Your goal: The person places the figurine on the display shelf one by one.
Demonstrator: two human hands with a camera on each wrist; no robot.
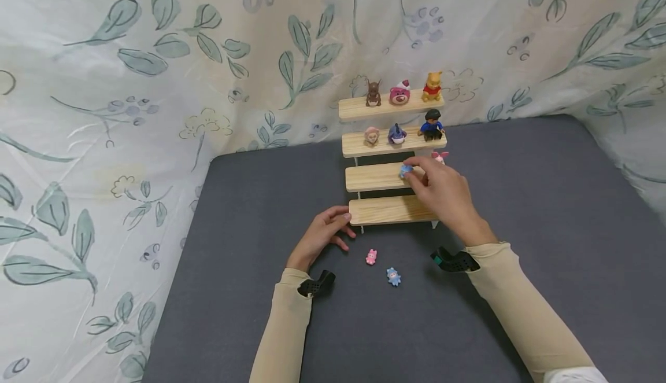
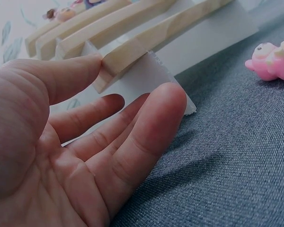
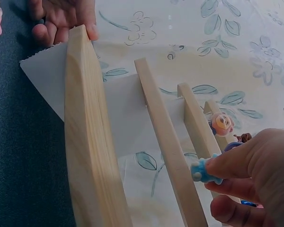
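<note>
Placing the small blue figure squarely is the step that seems to be in hand: the right hand pinches it between thumb and fingertips right at the second step from the bottom of the wooden stepped stand, toward that step's right end. In my judgement it would go best if the figure were lowered until its base sits flat on the plank, away from the front edge, and the fingers let go only when it stands by itself, lifting straight up so the sleeve does not brush the dark-haired figure one step higher on the stand. The left hand holds nothing; its fingers lie fairly straight with the tips against the left end of the stand's lowest step, which looks like a sensible brace, since the stand seems light. In front of the stand, on the grey cloth, lie a pink figure and, just right of it and nearer the person, a pale blue figure. Whether the held figure already touches the plank cannot be told: the fingers cover most of it in the head view, and the right wrist view shows only part of it. A pink-eared figure at the stand's right side is largely hidden behind the hand. The figures' faces are too small to read.
</note>
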